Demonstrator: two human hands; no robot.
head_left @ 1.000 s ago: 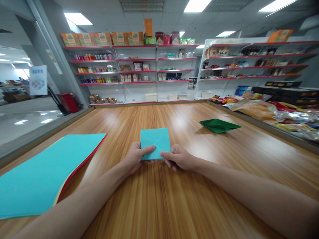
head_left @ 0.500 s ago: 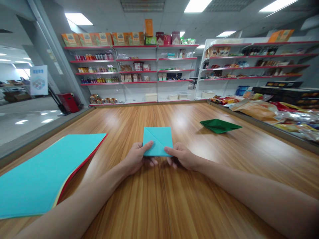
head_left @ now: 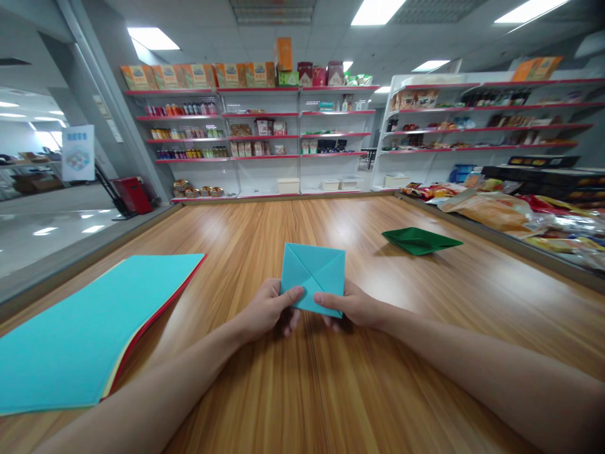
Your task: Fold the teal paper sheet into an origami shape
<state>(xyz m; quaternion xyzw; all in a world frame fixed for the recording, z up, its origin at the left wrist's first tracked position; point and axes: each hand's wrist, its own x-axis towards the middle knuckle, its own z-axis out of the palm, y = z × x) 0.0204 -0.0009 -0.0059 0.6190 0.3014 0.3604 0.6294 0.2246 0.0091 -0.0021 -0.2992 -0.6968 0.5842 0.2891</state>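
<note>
A square of folded blue paper (head_left: 314, 268) is held above the wooden table, with diagonal crease or flap lines crossing near its middle. My left hand (head_left: 271, 309) grips its lower left side, thumb on top and fingers curled beneath. At the lower right, my right hand (head_left: 357, 304) pinches it the same way. The paper's underside is hidden. Farther back on the right lies a folded green paper piece (head_left: 420, 241), shaped like a shallow boat. To the left rests a stack of large paper sheets (head_left: 94, 321), blue on top with yellow and red edges showing.
The wooden table (head_left: 283, 391) has a raised rim along its sides and back. Packaged snacks (head_left: 501, 211) and dark boxes (head_left: 543, 176) crowd beyond its right edge. Stocked shelves (head_left: 265, 135) stand behind. A red box-like object (head_left: 135, 194) sits on the floor at left.
The blue paper has come nearer, shifted slightly right and tilted, so more of its crossing lines shows. Both hands moved with it, keeping their grip.
</note>
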